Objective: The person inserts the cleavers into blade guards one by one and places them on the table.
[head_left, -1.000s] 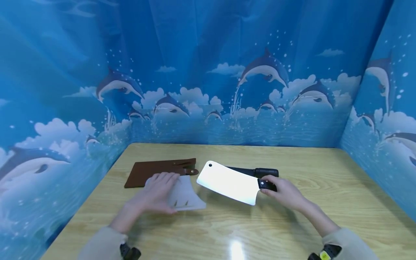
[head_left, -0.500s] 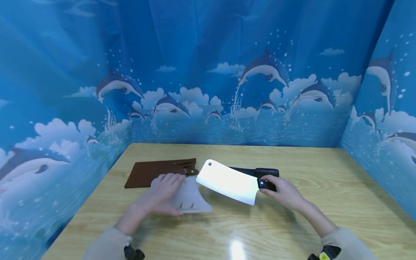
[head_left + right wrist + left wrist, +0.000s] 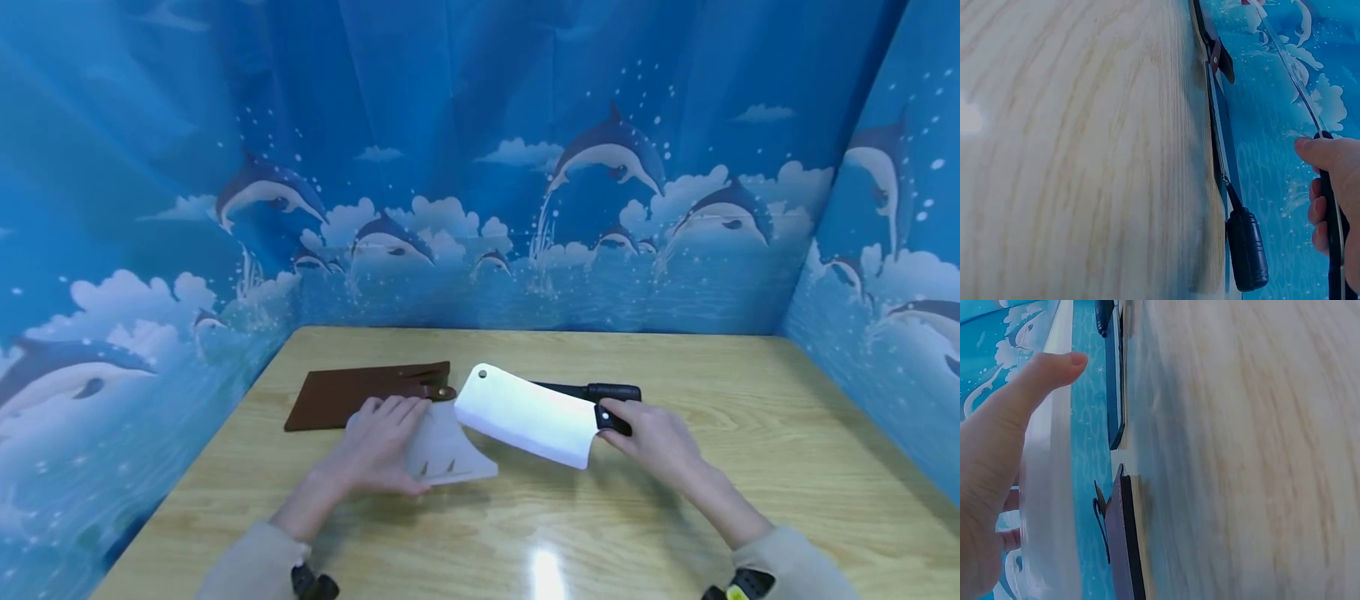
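Observation:
My left hand [image 3: 381, 446] grips a whitish, translucent plastic cover [image 3: 450, 450] with two small slits near its lower edge. In the left wrist view its pale side [image 3: 1054, 469] lies between thumb and fingers. My right hand [image 3: 660, 437] holds a cleaver by its black riveted handle [image 3: 611, 421]. The broad, bright blade [image 3: 528, 417] points left, held above the table, with its holed corner near the cover's upper right. Whether blade and cover touch, I cannot tell. The right wrist view shows the cleaver's blade [image 3: 1294, 78] almost edge-on, with fingers curled round the handle.
A brown leather sheath [image 3: 352, 397] with a snap strap lies on the wooden table [image 3: 600, 533] behind my left hand. Behind the cleaver lies another dark-bladed knife with a black handle [image 3: 615, 392], partly hidden. A dolphin-print curtain [image 3: 450, 275] hangs behind the table.
My left hand has moved a little to the right with the plastic cover, closer to the cleaver. My right hand and the cleaver have hardly moved.

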The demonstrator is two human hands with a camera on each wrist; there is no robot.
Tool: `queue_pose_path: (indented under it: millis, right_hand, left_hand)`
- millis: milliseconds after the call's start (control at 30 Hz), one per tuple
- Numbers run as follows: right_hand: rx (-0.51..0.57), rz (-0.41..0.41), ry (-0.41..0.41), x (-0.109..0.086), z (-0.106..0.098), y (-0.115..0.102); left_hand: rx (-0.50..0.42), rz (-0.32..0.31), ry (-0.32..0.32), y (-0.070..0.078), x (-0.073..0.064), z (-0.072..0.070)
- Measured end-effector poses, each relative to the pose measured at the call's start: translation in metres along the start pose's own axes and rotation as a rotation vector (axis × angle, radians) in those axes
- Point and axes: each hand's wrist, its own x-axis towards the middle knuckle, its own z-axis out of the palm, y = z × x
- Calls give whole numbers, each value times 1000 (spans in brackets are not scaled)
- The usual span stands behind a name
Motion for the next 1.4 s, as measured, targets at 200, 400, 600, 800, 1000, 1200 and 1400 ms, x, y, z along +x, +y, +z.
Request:
queue_pose_path:
  millis: [200,400,600,800,1000,1200,1400]
  right_hand:
    - [-41,-59,32,0,-1,3]
    - [-44,-125,64,-2,4,1]
    - [9,-129,65,-7,9,-4]
    - [40,-172,40,-12,4,-5]
    - [85,-266,88,-15,5,-1]
    - [107,-381,82,-19,5,4]
    - [118,-484,109,-21,5,7]
  left_hand:
    - [16,-14,-13,3,2,3]
    - [16,-69,-41,6,1,4]
    - [-5,-107,-48,7,-3,3]
    - [-10,-86,-59,5,-6,1]
    - [-34,-45,-80,4,-7,0]
    - [-54,29,-136,5,-9,-2]
    - [-60,107,-148,9,-11,-1]
